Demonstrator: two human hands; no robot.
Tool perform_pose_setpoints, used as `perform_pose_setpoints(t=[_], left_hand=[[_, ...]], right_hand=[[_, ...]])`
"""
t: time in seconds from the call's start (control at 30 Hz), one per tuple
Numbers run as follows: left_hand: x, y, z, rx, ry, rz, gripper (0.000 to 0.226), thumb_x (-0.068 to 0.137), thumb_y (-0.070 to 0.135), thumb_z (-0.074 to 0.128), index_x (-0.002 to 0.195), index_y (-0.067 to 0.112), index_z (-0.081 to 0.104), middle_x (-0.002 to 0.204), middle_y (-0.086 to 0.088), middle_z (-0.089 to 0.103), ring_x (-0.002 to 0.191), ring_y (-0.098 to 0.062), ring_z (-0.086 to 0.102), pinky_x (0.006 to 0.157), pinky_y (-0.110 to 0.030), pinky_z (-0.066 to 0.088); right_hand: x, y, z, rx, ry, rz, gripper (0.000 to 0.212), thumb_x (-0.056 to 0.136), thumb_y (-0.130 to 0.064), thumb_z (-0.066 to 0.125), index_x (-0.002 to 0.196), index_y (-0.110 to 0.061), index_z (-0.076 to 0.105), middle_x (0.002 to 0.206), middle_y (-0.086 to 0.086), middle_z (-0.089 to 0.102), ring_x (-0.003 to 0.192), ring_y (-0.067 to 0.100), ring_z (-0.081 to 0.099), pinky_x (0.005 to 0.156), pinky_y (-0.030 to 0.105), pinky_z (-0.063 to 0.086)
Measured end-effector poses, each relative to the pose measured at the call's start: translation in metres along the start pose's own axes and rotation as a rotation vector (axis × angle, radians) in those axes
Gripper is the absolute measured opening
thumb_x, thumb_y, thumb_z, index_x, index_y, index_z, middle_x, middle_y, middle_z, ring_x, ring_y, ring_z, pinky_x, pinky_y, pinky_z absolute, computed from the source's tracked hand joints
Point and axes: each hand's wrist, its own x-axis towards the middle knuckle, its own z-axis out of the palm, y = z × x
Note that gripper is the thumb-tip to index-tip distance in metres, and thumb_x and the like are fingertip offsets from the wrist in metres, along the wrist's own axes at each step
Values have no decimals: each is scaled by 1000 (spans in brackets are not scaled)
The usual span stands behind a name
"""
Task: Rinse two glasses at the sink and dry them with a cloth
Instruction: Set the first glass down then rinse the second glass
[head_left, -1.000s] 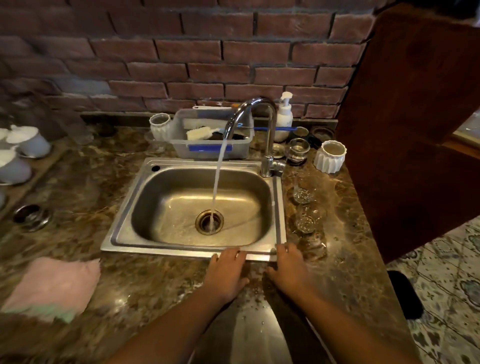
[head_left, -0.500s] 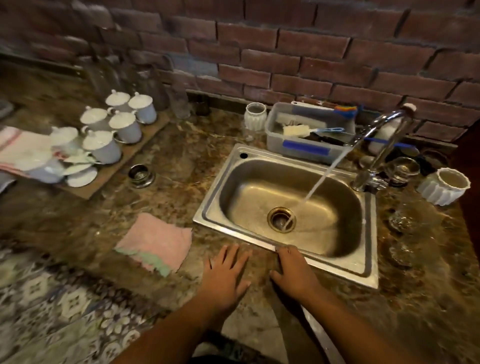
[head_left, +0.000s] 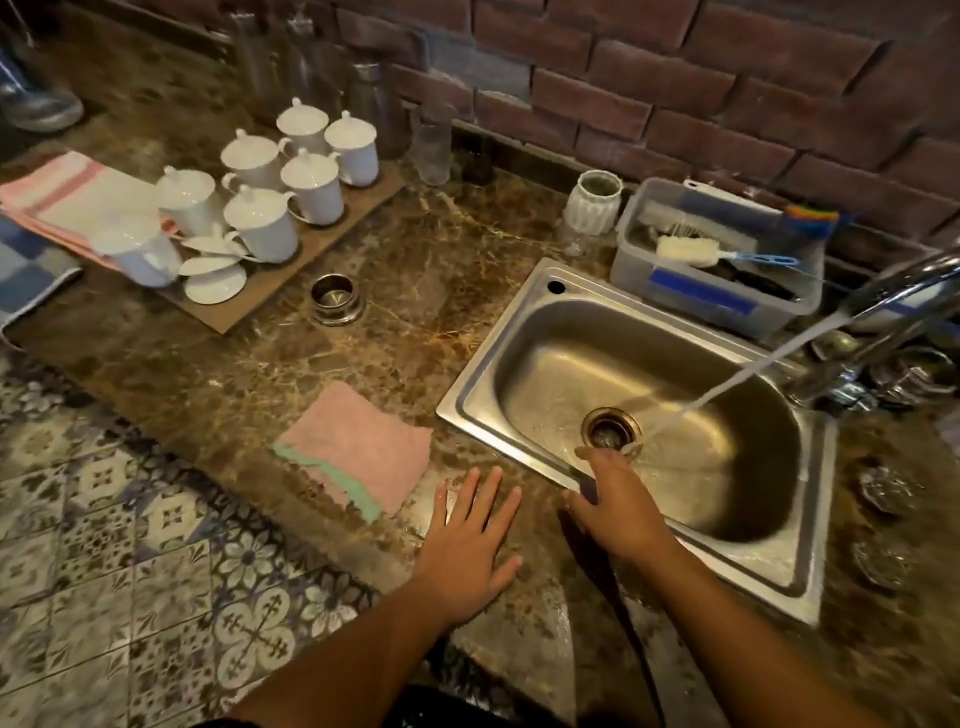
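Water (head_left: 753, 374) runs in a slanting stream from the tap (head_left: 906, 291) at the right edge of the frame into the steel sink (head_left: 470, 405), and neither hand has anything in it. The left hand (head_left: 467, 540) lies flat on the marble counter (head_left: 415, 291) at lower centre, fingers straight and spread. The right hand (head_left: 618, 504) is draped over the sink's front rim, fingertips toward the drain, gripping nothing that I can see. The farther glass (head_left: 889, 491) and the nearer glass (head_left: 883, 558) sit on the counter at the far right, beyond the basin and well apart from both hands (they are too blurred to make out their shape). I'd expect them to be light, hard, breakable and slick once wet, so best taken round the body rather than by the lip. The pink cloth (head_left: 358, 457), soft and limp, lies just left of the left hand and could be pinched up anywhere.
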Motion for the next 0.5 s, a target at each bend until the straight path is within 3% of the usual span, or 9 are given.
perform_pose_setpoints(t=[0.3, 0.37, 0.5], left_hand=[[84, 105, -16, 28, -112, 230, 85, 96, 70, 24, 161, 25, -5, 168, -9, -17, 153, -35, -20, 120, -65, -6], [97, 127, -11, 30, -138, 261, 85, 95, 71, 26, 162, 25, -2, 169, -10, -11, 153, -36, -16, 119, -67, -5], [118, 162, -5, 131, -181, 322, 90, 91, 78, 22, 161, 22, 10, 168, -15, 14, 155, -39, 10, 118, -70, 0]], right_hand=[[-28, 85, -60, 66, 123, 182, 58, 92, -29, 67, 144, -15, 47, 145, 10, 50, 129, 26, 52, 105, 35, 41], [-35, 107, -76, 60, 168, 233, 56, 91, -27, 69, 142, -13, 49, 142, 12, 53, 129, 27, 53, 105, 34, 41], [-39, 143, -111, 81, 257, 305, 53, 89, -24, 70, 137, -9, 54, 132, 13, 59, 122, 29, 56, 99, 34, 43]])
